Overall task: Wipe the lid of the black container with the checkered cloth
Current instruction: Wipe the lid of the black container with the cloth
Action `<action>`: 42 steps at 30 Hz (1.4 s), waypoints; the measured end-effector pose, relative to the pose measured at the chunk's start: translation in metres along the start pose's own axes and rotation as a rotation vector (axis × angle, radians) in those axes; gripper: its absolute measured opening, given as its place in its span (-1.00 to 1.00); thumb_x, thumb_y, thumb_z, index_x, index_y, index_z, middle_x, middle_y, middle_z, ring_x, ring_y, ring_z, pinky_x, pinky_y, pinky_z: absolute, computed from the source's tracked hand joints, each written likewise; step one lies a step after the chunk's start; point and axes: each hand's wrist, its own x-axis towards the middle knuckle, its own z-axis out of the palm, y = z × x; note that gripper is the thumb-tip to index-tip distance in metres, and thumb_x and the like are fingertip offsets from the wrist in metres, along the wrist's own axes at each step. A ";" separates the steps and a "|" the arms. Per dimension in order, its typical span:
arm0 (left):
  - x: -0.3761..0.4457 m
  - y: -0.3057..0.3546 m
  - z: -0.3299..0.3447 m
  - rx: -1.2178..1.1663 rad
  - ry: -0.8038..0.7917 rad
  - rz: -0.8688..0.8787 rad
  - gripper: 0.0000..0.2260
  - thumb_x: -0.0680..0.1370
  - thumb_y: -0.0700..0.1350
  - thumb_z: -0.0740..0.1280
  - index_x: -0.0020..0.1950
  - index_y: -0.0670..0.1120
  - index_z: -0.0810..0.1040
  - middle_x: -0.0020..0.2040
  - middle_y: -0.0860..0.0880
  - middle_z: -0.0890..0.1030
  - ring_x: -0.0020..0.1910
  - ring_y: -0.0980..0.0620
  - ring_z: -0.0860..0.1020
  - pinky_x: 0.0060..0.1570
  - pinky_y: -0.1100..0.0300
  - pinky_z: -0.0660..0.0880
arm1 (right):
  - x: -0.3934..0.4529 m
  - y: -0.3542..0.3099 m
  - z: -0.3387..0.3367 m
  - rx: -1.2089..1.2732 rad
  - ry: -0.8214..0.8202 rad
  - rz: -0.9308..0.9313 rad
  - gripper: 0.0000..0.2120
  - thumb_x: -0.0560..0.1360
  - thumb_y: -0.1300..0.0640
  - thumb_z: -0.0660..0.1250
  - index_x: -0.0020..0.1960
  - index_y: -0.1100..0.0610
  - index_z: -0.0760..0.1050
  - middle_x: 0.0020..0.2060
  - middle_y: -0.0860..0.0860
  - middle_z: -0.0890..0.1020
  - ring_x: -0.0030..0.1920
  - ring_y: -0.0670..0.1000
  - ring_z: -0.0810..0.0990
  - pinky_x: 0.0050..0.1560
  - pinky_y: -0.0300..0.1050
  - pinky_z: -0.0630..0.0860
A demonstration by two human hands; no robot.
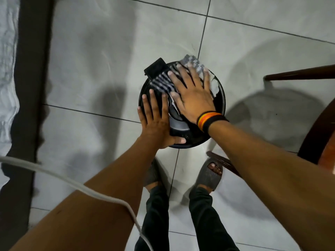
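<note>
The round black container (pixel 220 98) stands on the tiled floor in front of my feet, seen from above with its glossy lid (pixel 179 122) facing up. The checkered cloth (pixel 163 83), grey and white and blurred, lies spread over the far part of the lid. My right hand (pixel 192 91) lies flat on the cloth with fingers splayed, pressing it against the lid. My left hand (pixel 155 122) rests flat on the lid's left edge, fingers apart, thumb along the near rim. A black hinge or pedal block (pixel 155 68) sticks out at the far left of the container.
A dark wooden chair (pixel 315 127) stands to the right, one leg (pixel 223 162) close to my right foot. A dark strip (pixel 30 87) runs along the left, with pale crumpled fabric (pixel 7 69) beyond it. A white cable (pixel 72 185) hangs across my left forearm.
</note>
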 end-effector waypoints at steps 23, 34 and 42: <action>0.010 0.004 0.001 0.026 -0.130 -0.080 0.45 0.20 0.57 0.42 0.63 -0.06 -0.48 0.49 -0.25 -0.68 0.55 -0.38 -0.56 0.56 -0.40 -0.39 | 0.006 -0.008 -0.022 0.123 -0.116 0.085 -0.47 0.71 -0.08 0.03 0.67 -0.11 0.08 0.70 -0.03 0.07 0.70 0.14 -0.08 0.62 0.39 -0.19; 0.015 0.007 0.002 0.000 -0.187 -0.118 0.49 0.15 0.57 0.44 0.56 -0.03 -0.59 0.42 -0.21 -0.76 0.51 -0.38 -0.61 0.52 -0.41 -0.44 | 0.069 -0.013 -0.032 0.076 -0.230 -0.208 -0.50 0.72 -0.09 0.03 0.65 -0.16 0.12 0.69 -0.10 0.06 0.69 0.08 -0.04 0.63 0.32 -0.13; 0.010 0.007 0.003 -0.030 -0.128 -0.083 0.49 0.18 0.52 0.50 0.58 0.00 -0.57 0.52 -0.22 -0.65 0.52 -0.37 -0.60 0.52 -0.41 -0.44 | -0.029 0.014 -0.004 0.188 0.007 0.274 -0.45 0.72 -0.07 0.04 0.68 -0.11 0.02 0.70 0.00 0.04 0.69 0.15 -0.05 0.63 0.35 -0.08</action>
